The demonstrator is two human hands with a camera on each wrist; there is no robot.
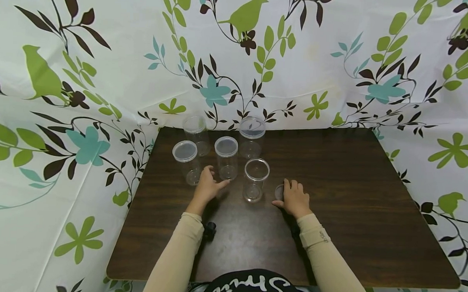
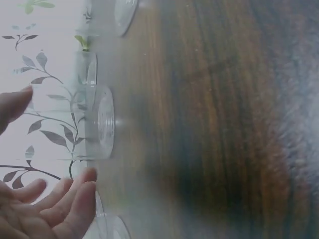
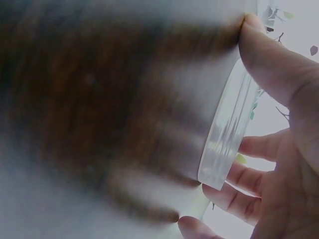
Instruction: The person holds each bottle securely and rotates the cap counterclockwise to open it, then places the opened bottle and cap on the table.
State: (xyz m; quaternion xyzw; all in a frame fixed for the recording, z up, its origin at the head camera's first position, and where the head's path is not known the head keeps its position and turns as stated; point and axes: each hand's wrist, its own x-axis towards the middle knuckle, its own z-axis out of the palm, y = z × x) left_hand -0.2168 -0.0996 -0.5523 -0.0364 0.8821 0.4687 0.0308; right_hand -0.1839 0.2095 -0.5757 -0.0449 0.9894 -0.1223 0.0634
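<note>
Several clear plastic jars stand on the dark wooden table [image 1: 353, 203]. An open jar [image 1: 255, 181] without a lid stands between my hands. My left hand [image 1: 216, 181] is open beside a lidded jar [image 1: 226, 158], to its left front. In the left wrist view that hand [image 2: 57, 135] has straight fingers [image 2: 75, 196] cupped around the jar [image 2: 97, 122] without clearly touching it. My right hand [image 1: 288, 191] lies just right of the open jar, over a clear round lid [image 1: 279, 191] on the table. In the right wrist view the hand [image 3: 224, 124] pinches that lid [image 3: 224, 144] by its rim.
More lidded jars stand behind: one at the left [image 1: 185, 159], one at the back left [image 1: 195, 131], one at the back centre [image 1: 252, 136]. A leaf-and-bird patterned cloth [image 1: 339, 59] surrounds the table. The table's right half is bare wood.
</note>
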